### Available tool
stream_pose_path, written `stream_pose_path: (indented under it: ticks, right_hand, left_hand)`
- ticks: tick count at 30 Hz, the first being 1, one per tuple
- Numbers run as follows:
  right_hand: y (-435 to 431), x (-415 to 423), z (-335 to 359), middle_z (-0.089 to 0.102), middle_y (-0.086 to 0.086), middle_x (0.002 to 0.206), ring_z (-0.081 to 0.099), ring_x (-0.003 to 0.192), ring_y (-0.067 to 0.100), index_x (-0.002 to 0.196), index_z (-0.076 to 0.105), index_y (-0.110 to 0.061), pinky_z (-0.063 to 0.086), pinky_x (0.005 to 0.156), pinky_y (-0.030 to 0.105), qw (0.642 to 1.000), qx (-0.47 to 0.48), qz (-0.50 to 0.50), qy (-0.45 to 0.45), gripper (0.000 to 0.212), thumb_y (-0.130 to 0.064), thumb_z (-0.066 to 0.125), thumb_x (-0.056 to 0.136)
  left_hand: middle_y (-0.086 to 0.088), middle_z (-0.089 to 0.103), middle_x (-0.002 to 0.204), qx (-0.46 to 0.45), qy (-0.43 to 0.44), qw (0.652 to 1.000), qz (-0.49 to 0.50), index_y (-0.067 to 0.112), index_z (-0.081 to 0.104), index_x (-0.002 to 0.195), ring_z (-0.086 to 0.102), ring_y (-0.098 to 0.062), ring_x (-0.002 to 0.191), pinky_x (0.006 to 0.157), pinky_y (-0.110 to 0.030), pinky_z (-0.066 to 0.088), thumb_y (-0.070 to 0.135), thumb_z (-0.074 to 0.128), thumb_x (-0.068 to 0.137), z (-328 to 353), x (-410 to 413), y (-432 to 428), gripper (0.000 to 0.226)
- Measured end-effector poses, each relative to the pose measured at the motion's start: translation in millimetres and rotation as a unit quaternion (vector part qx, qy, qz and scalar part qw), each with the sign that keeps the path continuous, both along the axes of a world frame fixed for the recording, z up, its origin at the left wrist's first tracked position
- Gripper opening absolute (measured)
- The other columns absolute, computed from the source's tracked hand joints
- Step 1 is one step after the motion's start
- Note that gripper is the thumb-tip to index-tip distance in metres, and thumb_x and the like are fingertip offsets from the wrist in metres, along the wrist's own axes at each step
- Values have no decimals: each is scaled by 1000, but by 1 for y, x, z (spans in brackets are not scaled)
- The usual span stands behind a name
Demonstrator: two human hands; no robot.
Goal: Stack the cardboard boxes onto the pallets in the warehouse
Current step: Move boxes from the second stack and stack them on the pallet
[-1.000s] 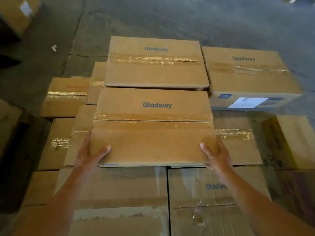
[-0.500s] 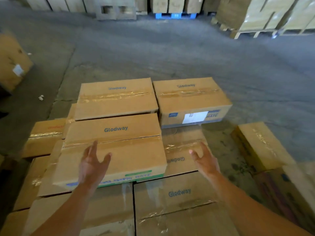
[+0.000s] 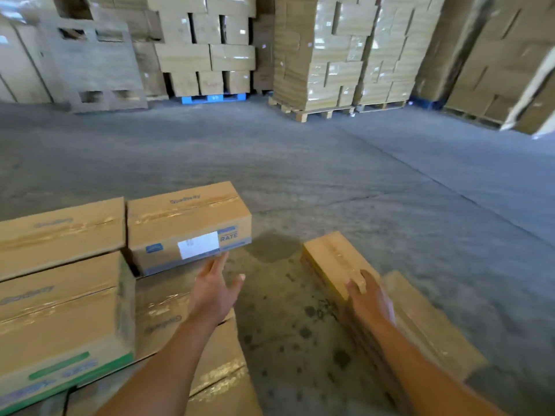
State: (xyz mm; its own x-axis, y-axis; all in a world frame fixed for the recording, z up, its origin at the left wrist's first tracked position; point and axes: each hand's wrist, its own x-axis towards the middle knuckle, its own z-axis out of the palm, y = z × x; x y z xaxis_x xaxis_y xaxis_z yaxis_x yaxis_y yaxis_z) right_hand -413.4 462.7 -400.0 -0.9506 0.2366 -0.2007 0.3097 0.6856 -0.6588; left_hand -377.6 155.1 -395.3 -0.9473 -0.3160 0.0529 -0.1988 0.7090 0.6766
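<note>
Cardboard boxes are sitting in a low stack at the left: a green-striped box (image 3: 60, 325) is lying on top at the stack's near edge, a white-labelled box (image 3: 189, 226) is sitting at its far right corner, and a lower box (image 3: 216, 370) is showing beside the left forearm. The left hand (image 3: 214, 292) is hovering with fingers spread, gripping nothing, just in front of the white-labelled box. The right hand (image 3: 371, 300) is stretching straight, relaxed fingers over a yellowish box (image 3: 330, 256) lying on the concrete floor (image 3: 390, 190); whether it is touching cannot be told. Wrapped pallet loads (image 3: 339, 55) are standing at the floor's far edge
</note>
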Motion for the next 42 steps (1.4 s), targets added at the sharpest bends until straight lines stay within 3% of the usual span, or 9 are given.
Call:
stream_pose_path:
  ticks: [7, 12, 18, 22, 25, 31, 34, 38, 42]
  right_hand:
    - [141, 15, -14, 47, 8, 154, 48, 136, 33, 155, 36, -24, 43, 107, 43, 989, -22, -147, 1, 62, -51, 49, 101]
    - [198, 23, -48, 47, 9, 154, 47, 137, 33, 156, 33, -24, 42, 108, 43, 975, -27, -219, -30, 63, -51, 49, 102]
    - [267, 2, -98, 50, 11, 151, 51, 134, 33, 155, 36, -23, 43, 104, 41, 942, -21, -316, -113, 64, -53, 49, 100]
    - [288, -45, -148, 49, 12, 152, 49, 135, 33, 155, 34, -22, 42, 109, 45, 912, -39, -374, -166, 67, -55, 50, 99]
    - [289, -79, -188, 50, 12, 151, 49, 134, 35, 155, 34, -26, 42, 110, 51, 885, -68, -406, -219, 68, -59, 49, 98]
    - [304, -126, -268, 44, 13, 154, 41, 141, 34, 156, 33, -23, 36, 114, 51, 848, -89, -460, -248, 69, -56, 51, 97]
    - [322, -127, -321, 42, 13, 156, 39, 142, 33, 156, 33, -20, 34, 115, 49, 835, -74, -478, -261, 72, -54, 55, 96]
    - [348, -120, -395, 30, 11, 162, 29, 149, 31, 159, 24, -17, 25, 121, 48, 815, -45, -509, -274, 86, -54, 62, 92]
    - [366, -105, -454, 18, 11, 167, 17, 153, 28, 161, 13, -14, 17, 125, 45, 787, -39, -550, -275, 104, -53, 71, 85]
  left_hand:
    - [-5, 43, 152, 13, -1, 989, -149, 23, 37, 154, 44, -25, 137, 112, -39, 38, 42, 65, 94, 3, -60, 156, 68]
    - [-8, 46, 151, -5, -48, 971, -234, 19, 40, 152, 47, -26, 136, 113, -41, 39, 41, 67, 92, -33, -112, 226, 70]
    - [-6, 48, 150, -16, -104, 941, -322, 22, 40, 153, 53, -25, 131, 104, -36, 45, 45, 67, 92, -92, -186, 305, 70]
    - [-6, 49, 149, 1, -168, 919, -357, 19, 42, 151, 50, -23, 133, 107, -36, 43, 47, 68, 88, -146, -255, 340, 73]
    - [-4, 45, 152, -37, -226, 894, -384, 23, 40, 152, 47, -23, 136, 107, -38, 45, 46, 68, 90, -189, -301, 353, 72]
    - [-4, 38, 157, -68, -285, 867, -404, 23, 34, 155, 37, -24, 142, 110, -42, 39, 44, 68, 91, -283, -374, 395, 75]
    - [-6, 30, 161, -90, -302, 866, -388, 20, 27, 157, 32, -27, 145, 112, -43, 35, 50, 71, 87, -342, -394, 421, 88]
    - [-9, 10, 167, -128, -300, 864, -383, 13, 5, 160, 17, -29, 152, 118, -53, 27, 63, 79, 70, -426, -413, 448, 127]
    - [-7, -1, 169, -101, -319, 870, -363, 12, -3, 160, 4, -23, 155, 122, -48, 17, 68, 80, 51, -492, -423, 462, 149]
